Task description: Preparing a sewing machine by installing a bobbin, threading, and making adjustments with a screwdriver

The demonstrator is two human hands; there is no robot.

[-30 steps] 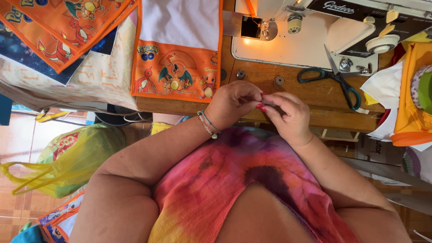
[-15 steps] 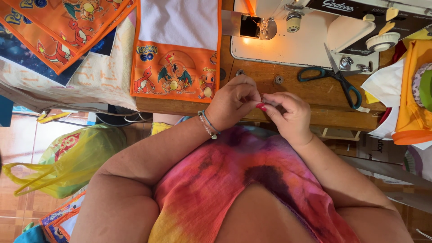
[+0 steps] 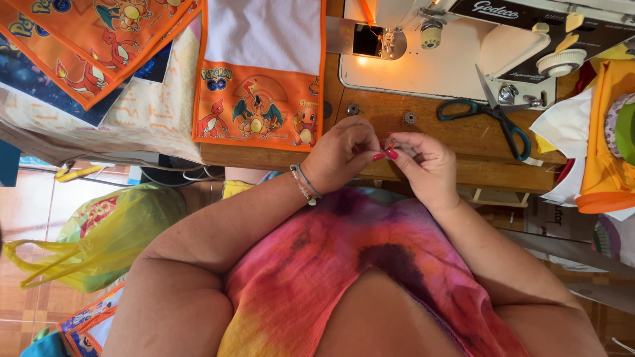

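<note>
- While both hands meet over the near edge, the wooden sewing table (image 3: 463, 135) spans the scene, its brown top bare around the hands.
- On the far side of it sits a cream sewing machine (image 3: 436, 66), its small lamp lit over the needle plate.
- Over the table's left part hangs a white cloth panel with an orange cartoon-dragon border (image 3: 261, 99), with more orange printed fabric (image 3: 99, 46) spread further left, well apart from the hands.
- Down on the tiled floor at the left lies a yellow-green plastic bag (image 3: 99, 238).
- At the right edge of the table a folded orange cloth (image 3: 605, 158) is stacked against white fabric.
- Between the machine and the right hand lie scissors with teal handles (image 3: 493, 112), blades shut, near the hand but not touching it.
- The left hand (image 3: 340, 155), with a beaded bracelet at the wrist, has its fingers curled in and its fingertips pinched against the right hand's.
- The right hand (image 3: 426, 165), nails painted red, is likewise pinched at thumb and forefinger.
- Between the two sets of fingertips is a small orange scrap (image 3: 389, 144), just above the table's front edge; I cannot tell whether it is thread or a cloth strip.
</note>
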